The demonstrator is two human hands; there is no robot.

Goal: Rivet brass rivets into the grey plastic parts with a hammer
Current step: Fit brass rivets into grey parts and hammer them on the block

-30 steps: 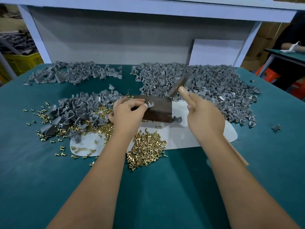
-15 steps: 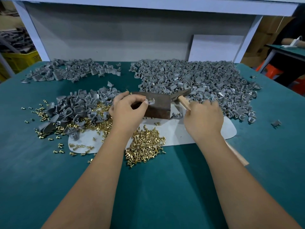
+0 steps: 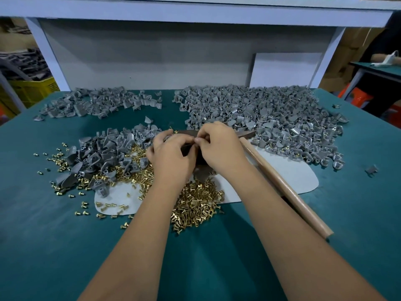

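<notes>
My left hand (image 3: 171,157) and my right hand (image 3: 219,148) meet fingertip to fingertip over the dark brown block (image 3: 186,132), which they mostly hide. Both pinch one small grey plastic part between them; the fingers cover almost all of it. The hammer lies on the table to the right of my right wrist, with its wooden handle (image 3: 282,185) pointing toward me and its dark head (image 3: 247,134) beside the block. No hand is on it. A heap of brass rivets (image 3: 195,205) lies under my left forearm.
Loose grey parts (image 3: 104,153) mixed with rivets lie to the left on a white mat (image 3: 286,170). A large grey pile (image 3: 271,118) fills the back right and a smaller one (image 3: 97,103) the back left. A person sits at the far right.
My right hand struck with the hammer, then laid it down on the table and moved left to join my left hand over the block.
</notes>
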